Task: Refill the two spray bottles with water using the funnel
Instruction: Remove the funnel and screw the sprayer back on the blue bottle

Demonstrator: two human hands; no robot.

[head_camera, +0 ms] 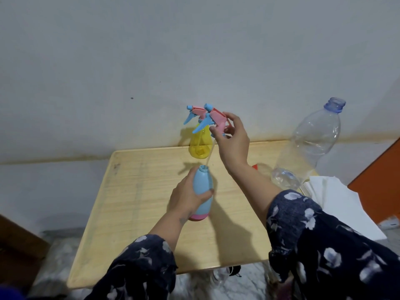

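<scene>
We take the table point(151, 213) as our landmark. Above its centre, our left hand point(186, 197) wraps its fingers around the body of the blue bottle point(202, 191), which leans slightly toward the far edge, its pink base low near the tabletop; contact with the table cannot be told. Our right hand point(232, 139), higher and nearer the far edge, pinches the collar of the sprayer head point(214, 119) between thumb and fingertips; the head is lifted off, and its dip tube point(210, 154) runs down to the open neck.

Handling, as we judge it: the blue bottle looks like thin, light plastic, probably empty, so it would tip easily once released; a hold around its body suits it. The sprayer head is light and rigid; the collar is the sound place to hold, since the trigger pivots. The dip tube is thin and bends, and may drip.

Count: 2 spray bottles, the blue one and a yellow bottle point(200, 144) standing at the far edge with its head on; 2 sprayer heads; 1 large clear bottle point(309, 146), uncapped, at the right edge; a stack of white paper point(337, 195) beyond that edge. We see 0 funnels for certain; a small red object point(255, 166) behind our right forearm cannot be identified.
</scene>
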